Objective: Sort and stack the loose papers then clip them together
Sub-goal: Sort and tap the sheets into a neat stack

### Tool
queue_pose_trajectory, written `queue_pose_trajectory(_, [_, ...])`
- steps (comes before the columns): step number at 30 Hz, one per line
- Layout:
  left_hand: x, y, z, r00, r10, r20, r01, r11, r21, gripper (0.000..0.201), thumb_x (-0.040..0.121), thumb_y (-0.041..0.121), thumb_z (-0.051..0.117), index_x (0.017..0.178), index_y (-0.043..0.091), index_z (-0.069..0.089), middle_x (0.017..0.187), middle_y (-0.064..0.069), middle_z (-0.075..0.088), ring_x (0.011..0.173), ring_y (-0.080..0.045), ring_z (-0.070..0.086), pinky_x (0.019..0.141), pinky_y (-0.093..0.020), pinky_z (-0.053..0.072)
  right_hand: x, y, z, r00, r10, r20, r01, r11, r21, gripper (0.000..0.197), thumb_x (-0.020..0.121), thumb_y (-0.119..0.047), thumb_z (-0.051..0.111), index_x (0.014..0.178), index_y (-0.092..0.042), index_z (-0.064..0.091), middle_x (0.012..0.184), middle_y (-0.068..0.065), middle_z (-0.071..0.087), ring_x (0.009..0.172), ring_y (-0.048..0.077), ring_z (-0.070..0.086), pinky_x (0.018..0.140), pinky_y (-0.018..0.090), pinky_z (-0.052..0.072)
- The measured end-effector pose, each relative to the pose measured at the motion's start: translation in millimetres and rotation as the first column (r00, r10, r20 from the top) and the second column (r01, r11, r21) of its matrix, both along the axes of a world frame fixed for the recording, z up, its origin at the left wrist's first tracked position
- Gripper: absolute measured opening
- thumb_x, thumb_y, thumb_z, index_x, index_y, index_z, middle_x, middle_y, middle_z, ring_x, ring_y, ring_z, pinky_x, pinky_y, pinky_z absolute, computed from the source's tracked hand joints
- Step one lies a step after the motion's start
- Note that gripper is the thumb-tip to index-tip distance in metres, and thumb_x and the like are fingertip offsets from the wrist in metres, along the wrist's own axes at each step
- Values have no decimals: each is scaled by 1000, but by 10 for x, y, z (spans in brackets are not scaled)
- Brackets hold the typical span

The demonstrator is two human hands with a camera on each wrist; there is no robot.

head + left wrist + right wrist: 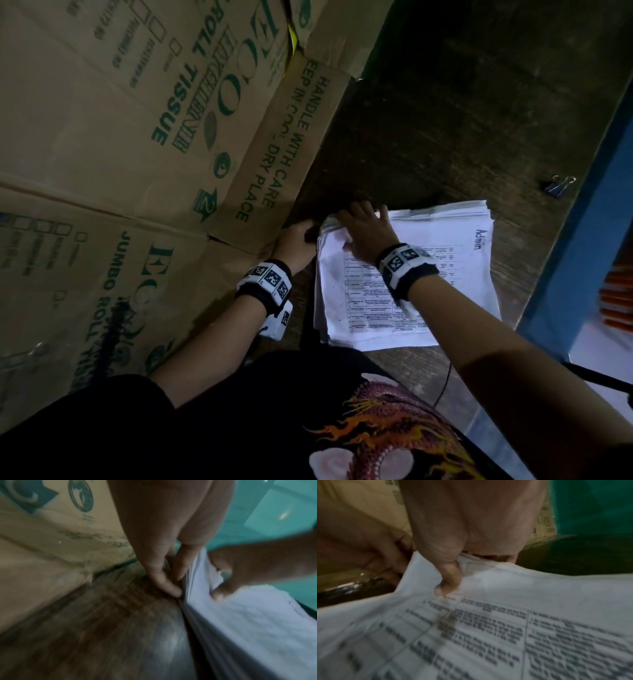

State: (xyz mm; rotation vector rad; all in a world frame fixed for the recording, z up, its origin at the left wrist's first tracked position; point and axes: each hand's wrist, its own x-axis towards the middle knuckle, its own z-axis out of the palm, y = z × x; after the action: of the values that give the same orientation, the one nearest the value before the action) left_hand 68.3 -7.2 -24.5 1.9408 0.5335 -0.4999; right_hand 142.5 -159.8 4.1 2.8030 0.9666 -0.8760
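A stack of white papers lies on a dark wooden surface, its top sheet printed with a table and the word "Admin". My right hand pinches the stack's far left corner: the thumb presses on the top sheet, and the other fingers curl over the far edge. That corner is lifted and bent in the left wrist view, under the right hand. My left hand is beside the stack, its fingertips pressing against the papers' left edge. Two black binder clips lie far right.
Flattened brown cardboard boxes with green print lie at the left, touching the left hand's side. A blue edge runs along the right, with orange objects beyond it. A thin black cable hangs near my body.
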Motion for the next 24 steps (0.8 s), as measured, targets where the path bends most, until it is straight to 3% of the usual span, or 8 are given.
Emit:
queue_pose_trajectory(4, [187,-21,127,999,-53,-12,54,994,99,38,88,9,61,125,11,52,130,-10,55,118,-25,53,97,-29,44,-244,-223,56,962,-237,132,229,971,75,85,79,-47,69,147,-16,29,144,15,37,136,34,32,110,57,22])
queue_pose_trajectory(7, [467,-127,288,968,-213,130,173,948,269,42,88,5,55,130,10,50,135,-12,47,125,-27,47,105,-33,39,-591,-624,202,840,-533,98,498,831,248,62,84,-42,63,136,-15,40,127,13,44,120,31,41,96,51,35])
queue_pose_trajectory(10, [733,-365,343,863,-503,44,450,806,384,46,92,27,53,134,10,48,136,-15,44,127,-35,41,108,-43,34,-1091,-1198,282,711,-703,-35,687,682,252,20,92,-33,58,98,-14,58,94,9,58,96,32,58,73,37,42])
queue_pose_trajectory(13, [888,-600,332,693,-696,-189,698,580,420,63,93,48,46,143,12,35,145,-16,32,134,-39,28,111,-47,29,-1551,-1772,264,433,-897,-93,901,429,65,44,97,-43,44,72,-11,59,74,12,63,83,37,65,64,34,44])
queue_pose_trajectory(15, [976,-712,313,639,-738,-217,741,513,434,67,94,53,43,146,13,30,147,-16,27,136,-38,24,112,-47,26,-1747,-2008,256,183,-973,-140,982,189,-28,58,98,-51,36,91,-4,69,98,24,69,95,39,64,78,36,49])
queue_pose_trajectory(17, [1035,-864,311,608,-762,-222,755,469,459,68,94,54,41,147,13,28,148,-15,24,136,-36,22,112,-46,26,-1844,-2013,232,15,-967,-255,995,39,-90,67,99,-55,31,107,1,68,111,28,65,102,39,63,83,34,44])
queue_pose_trajectory(21, [921,-1289,331,498,-812,-304,828,341,445,74,94,52,44,149,9,18,148,-14,18,137,-36,20,110,-47,27,-1669,-1607,230,-59,-873,-484,994,-95,51,47,99,-48,40,75,-14,64,86,21,69,80,31,66,75,39,54])
queue_pose_trajectory(24, [860,-1388,344,549,-777,-309,808,397,435,74,87,43,58,143,10,24,144,-16,22,134,-40,28,106,-48,32,-1552,-1441,264,-231,-771,-594,946,-321,48,42,96,-35,53,121,-1,52,119,9,55,95,20,53,71,26,48])
